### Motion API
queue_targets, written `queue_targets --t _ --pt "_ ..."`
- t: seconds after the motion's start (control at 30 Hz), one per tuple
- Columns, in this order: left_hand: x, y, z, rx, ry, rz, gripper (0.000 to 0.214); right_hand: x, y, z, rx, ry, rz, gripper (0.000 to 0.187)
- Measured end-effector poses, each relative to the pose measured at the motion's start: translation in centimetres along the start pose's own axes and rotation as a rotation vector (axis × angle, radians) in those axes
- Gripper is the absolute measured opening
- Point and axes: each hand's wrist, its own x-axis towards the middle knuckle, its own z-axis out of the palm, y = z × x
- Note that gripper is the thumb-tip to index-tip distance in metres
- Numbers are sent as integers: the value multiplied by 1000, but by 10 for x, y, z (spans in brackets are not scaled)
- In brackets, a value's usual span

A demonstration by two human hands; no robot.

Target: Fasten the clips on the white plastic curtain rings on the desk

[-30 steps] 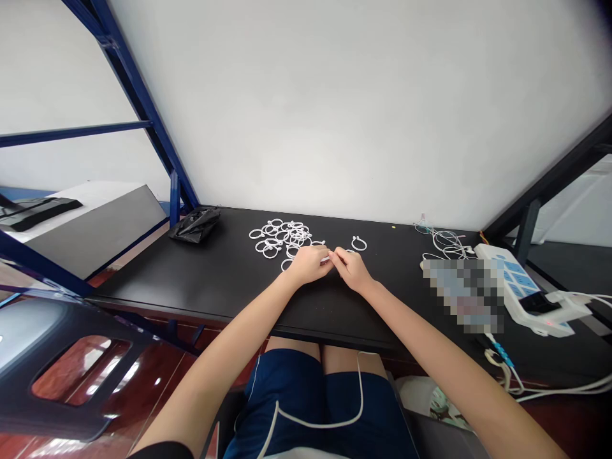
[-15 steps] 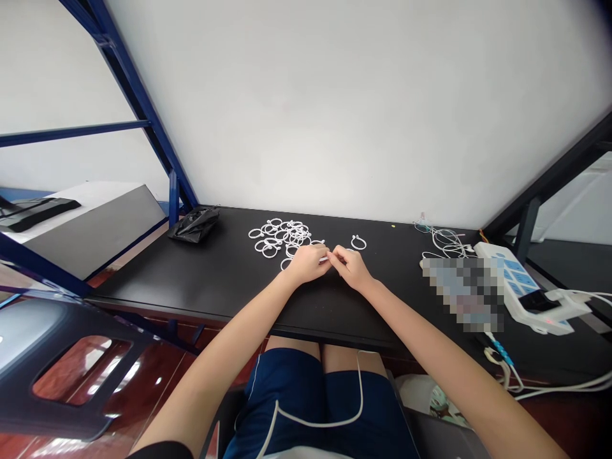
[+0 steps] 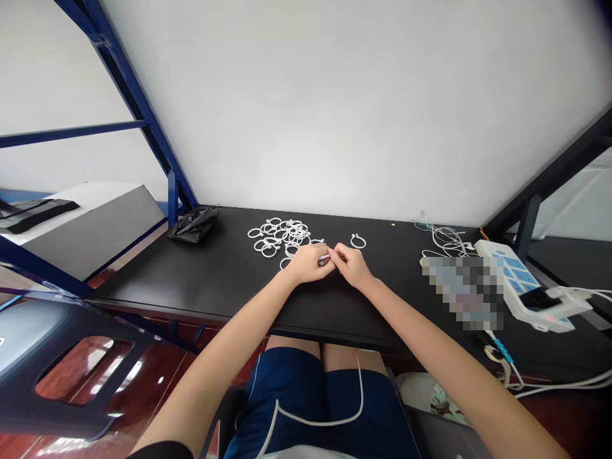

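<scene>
My left hand [image 3: 309, 262] and my right hand [image 3: 351, 264] meet over the middle of the black table. Both are closed, with fingertips pinching a small white ring [image 3: 324, 258] between them; most of it is hidden by the fingers. A loose pile of white rings [image 3: 297, 233], each with little knobs at its opening, lies just beyond and left of my left hand. One separate white ring [image 3: 358, 241] rests behind my right hand.
A crumpled black bag [image 3: 194, 225] sits at the table's left end. On the right lie tangled white cables [image 3: 448, 239], a blurred-out device [image 3: 463, 290] and a white power strip [image 3: 521, 280]. A white wall rises behind the black table [image 3: 191, 280].
My hands stay together at nearly the same spot, with the fingers shifting slightly around the white ring. The pile and the separate ring have not moved.
</scene>
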Motion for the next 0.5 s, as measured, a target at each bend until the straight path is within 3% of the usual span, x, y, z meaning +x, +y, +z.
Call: queue_targets --t 0.5 --pt "1 0 -3 -63 -19 -7 26 1 0 0 11 40 26 36"
